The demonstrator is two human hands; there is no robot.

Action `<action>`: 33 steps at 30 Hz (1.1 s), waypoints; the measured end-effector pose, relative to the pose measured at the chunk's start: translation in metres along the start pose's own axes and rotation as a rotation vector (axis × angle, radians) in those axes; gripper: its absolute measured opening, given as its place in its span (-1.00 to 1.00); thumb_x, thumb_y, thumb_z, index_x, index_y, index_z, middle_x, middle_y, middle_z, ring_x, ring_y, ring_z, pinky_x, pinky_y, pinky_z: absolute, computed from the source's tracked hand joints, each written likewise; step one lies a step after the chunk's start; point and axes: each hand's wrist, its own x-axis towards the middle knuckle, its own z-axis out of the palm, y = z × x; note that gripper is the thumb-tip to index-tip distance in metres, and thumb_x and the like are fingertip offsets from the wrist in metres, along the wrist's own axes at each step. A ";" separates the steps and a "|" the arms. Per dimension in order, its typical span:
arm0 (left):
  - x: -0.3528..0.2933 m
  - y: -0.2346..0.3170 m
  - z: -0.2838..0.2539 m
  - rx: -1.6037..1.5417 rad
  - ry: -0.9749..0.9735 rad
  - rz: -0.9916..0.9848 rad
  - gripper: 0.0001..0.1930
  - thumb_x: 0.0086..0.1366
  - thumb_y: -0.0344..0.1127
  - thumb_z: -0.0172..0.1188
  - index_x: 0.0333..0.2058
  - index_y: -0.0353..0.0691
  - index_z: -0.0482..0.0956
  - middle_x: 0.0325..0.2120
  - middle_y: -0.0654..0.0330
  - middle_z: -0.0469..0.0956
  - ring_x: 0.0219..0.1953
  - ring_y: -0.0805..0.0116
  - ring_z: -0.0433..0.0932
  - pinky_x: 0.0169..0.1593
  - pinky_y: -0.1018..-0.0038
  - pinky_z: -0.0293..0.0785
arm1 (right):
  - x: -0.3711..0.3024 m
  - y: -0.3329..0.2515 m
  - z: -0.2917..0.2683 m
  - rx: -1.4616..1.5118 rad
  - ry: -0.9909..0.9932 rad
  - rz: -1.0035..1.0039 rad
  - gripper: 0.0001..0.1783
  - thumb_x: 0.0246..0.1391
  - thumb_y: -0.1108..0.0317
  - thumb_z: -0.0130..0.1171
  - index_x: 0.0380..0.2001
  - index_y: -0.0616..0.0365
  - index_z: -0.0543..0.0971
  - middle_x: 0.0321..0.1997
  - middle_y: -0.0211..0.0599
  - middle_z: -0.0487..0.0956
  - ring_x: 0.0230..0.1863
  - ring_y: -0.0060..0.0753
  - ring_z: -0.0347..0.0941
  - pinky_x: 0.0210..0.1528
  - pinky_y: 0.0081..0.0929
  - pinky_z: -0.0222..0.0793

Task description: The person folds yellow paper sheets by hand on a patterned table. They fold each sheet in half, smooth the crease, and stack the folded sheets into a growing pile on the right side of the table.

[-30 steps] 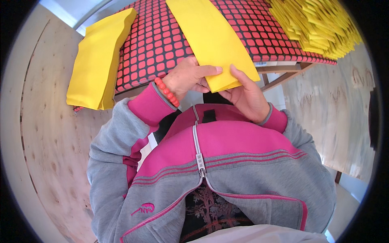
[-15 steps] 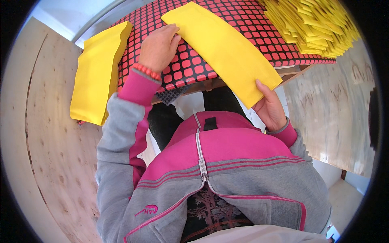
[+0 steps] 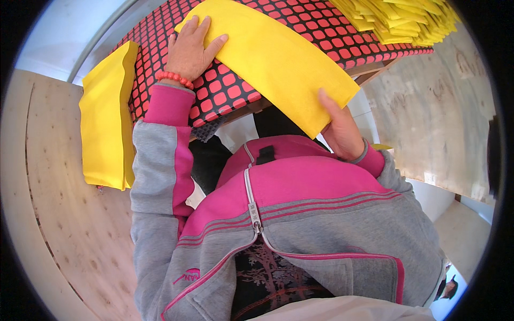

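Observation:
A long yellow fabric piece (image 3: pixel 267 51) lies slantwise over the table, its near right end hanging past the edge. My left hand (image 3: pixel 190 51), wearing a red bead bracelet, rests flat with fingers spread on its far left end. At the near end my right hand (image 3: pixel 340 128) grips the fabric, thumb on top and fingers hidden underneath. To the left of my left arm, a stack of yellow fabric pieces (image 3: pixel 107 117) hangs over the table's left side.
The table (image 3: pixel 222 88) has a red-and-black checked cover. A large heap of folded yellow pieces (image 3: pixel 399 18) sits at its far right. Wooden boards stand at the left (image 3: pixel 53 160) and right (image 3: pixel 428 117). Below the table edge hangs a dark cloth (image 3: pixel 208 130).
My left hand has gone from pinching the fabric's edge to lying spread on it. The view has shifted slightly. My right hand keeps its grip at the near end.

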 end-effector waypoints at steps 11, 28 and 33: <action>-0.002 -0.001 0.001 -0.059 0.032 0.001 -0.23 0.38 0.26 0.07 0.37 -0.16 0.33 0.42 -0.07 0.21 0.46 -0.01 0.18 0.42 -0.19 0.03 | 0.002 0.012 -0.005 -0.141 0.015 -0.059 -0.34 0.32 0.37 0.22 0.41 0.17 0.24 0.36 -0.28 0.44 0.33 -0.28 0.42 0.35 -0.24 0.38; -0.010 0.010 -0.014 -0.177 -0.024 -0.118 -0.33 0.40 0.15 0.09 0.34 -0.15 0.39 0.43 -0.03 0.22 0.47 0.06 0.17 0.45 -0.21 -0.04 | 0.001 -0.006 -0.002 -0.337 0.052 -0.197 -0.62 0.37 0.30 0.18 0.14 0.26 0.47 -0.07 -0.25 0.66 -0.15 -0.37 0.65 -0.15 -0.46 0.60; -0.009 0.001 -0.014 -0.244 0.005 -0.125 -0.40 0.41 0.10 0.11 0.25 -0.18 0.46 0.37 -0.02 0.32 0.41 0.04 0.28 0.43 -0.25 -0.02 | 0.000 -0.033 0.002 -0.423 0.051 -0.195 -0.71 0.36 0.27 0.19 0.01 0.24 0.53 -0.25 -0.25 0.68 -0.41 -0.44 0.63 -0.39 -0.58 0.54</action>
